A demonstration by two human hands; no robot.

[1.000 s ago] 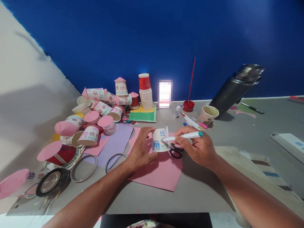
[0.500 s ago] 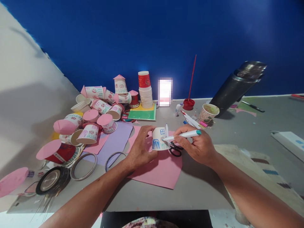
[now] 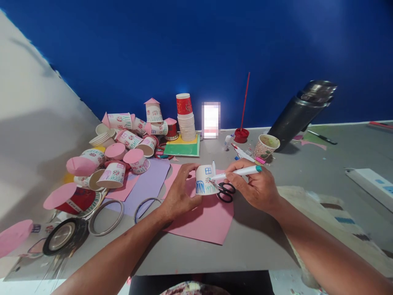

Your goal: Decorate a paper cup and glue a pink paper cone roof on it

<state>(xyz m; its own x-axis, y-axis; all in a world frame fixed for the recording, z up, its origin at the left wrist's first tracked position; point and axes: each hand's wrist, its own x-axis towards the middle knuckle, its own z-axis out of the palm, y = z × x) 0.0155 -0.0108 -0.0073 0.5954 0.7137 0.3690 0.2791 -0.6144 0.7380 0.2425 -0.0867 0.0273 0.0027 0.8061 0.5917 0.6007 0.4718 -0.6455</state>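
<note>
My left hand point(image 3: 181, 188) holds a white paper cup point(image 3: 204, 182), upside down, by its left side. Blue window and door shapes and green strokes are drawn on the cup. Pinched in my right hand point(image 3: 256, 184) is a white marker point(image 3: 238, 173) with a green end, its tip at the cup's right side. Black-handled scissors point(image 3: 226, 192) lie just right of the cup, over pink paper point(image 3: 202, 223). Another slim white pen point(image 3: 213, 166) shows behind the cup.
Decorated cups with pink paper tops point(image 3: 116, 174) crowd the left. Tape rings point(image 3: 92, 223), purple paper point(image 3: 153, 176) and a cup stack point(image 3: 186, 125) are nearby. A black flask point(image 3: 296, 116), patterned cup point(image 3: 266, 146), loose markers point(image 3: 244, 153) and cloth point(image 3: 302, 205) are at the right.
The whole view has shifted slightly, so the table items appear a little further left. Both hands keep their hold on the cup and marker, with the marker tip still at the cup.
</note>
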